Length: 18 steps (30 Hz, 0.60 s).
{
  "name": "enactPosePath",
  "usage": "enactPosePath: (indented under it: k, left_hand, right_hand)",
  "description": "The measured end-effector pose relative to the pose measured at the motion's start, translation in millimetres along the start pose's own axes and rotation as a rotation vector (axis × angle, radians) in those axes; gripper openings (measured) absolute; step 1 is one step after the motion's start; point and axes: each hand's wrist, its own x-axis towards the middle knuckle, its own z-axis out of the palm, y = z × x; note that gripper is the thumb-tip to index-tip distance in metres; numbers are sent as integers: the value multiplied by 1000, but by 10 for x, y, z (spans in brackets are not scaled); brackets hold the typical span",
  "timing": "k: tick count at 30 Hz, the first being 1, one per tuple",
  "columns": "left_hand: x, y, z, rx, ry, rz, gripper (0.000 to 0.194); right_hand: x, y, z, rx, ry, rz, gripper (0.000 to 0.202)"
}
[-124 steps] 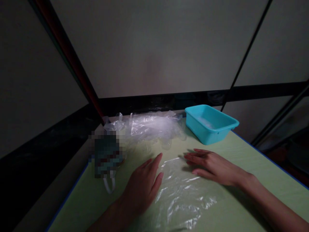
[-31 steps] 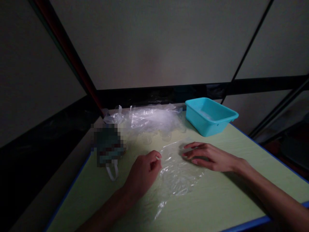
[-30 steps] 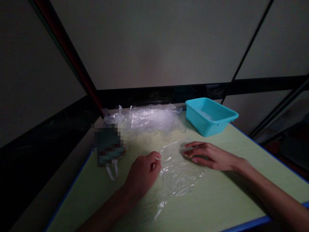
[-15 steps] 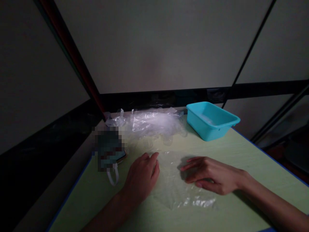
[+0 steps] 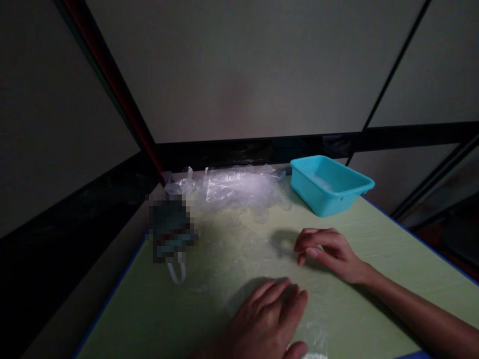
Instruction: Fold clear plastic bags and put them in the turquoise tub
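A thin clear plastic bag (image 5: 316, 334) lies on the pale green table, its outline hard to make out. My left hand (image 5: 267, 314) is low in the middle of the view, over the bag, its fingers extended and somewhat apart. To the right, my right hand (image 5: 325, 252) hovers just above the table with curled fingers. Thumb and fingers come close together there, and whatever may be between them cannot be made out. More clear plastic bags (image 5: 239, 187) are heaped at the back of the table.
A turquoise basin (image 5: 324, 197) stands at the back right, with something whitish inside. At the left is a blurred-out dark object (image 5: 172, 227) with a white loop (image 5: 175, 271) beside it. Light panels (image 5: 254, 75) rise behind the table (image 5: 374, 319).
My left hand has moved right and closer to me, its fingers spreading. My right hand has risen slightly and curled its fingers. The bag's shiny edge now shows lower, nearer me.
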Motion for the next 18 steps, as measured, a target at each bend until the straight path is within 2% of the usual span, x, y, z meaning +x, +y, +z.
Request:
enactPosePath:
  k: [4, 9, 11, 16, 18]
  left_hand:
    - [-5, -12, -13, -42, -58, 18, 52]
    - [-21, -52, -29, -120, -162, 198, 36]
    - [-25, -58, -63, -163, -199, 228, 34]
    - [-56, -36, -243, -327, -242, 197, 31]
    - [-64, -54, -293, -381, -193, 110, 30]
  right_hand:
    - [20, 50, -39, -5, 80, 112, 26]
    - [34, 89, -35, -90, 33, 216, 30]
    - [36, 105, -21, -121, 11, 239, 29]
    - [44, 155, 34, -229, -165, 182, 26]
    - [49, 175, 47, -300, -189, 164, 26]
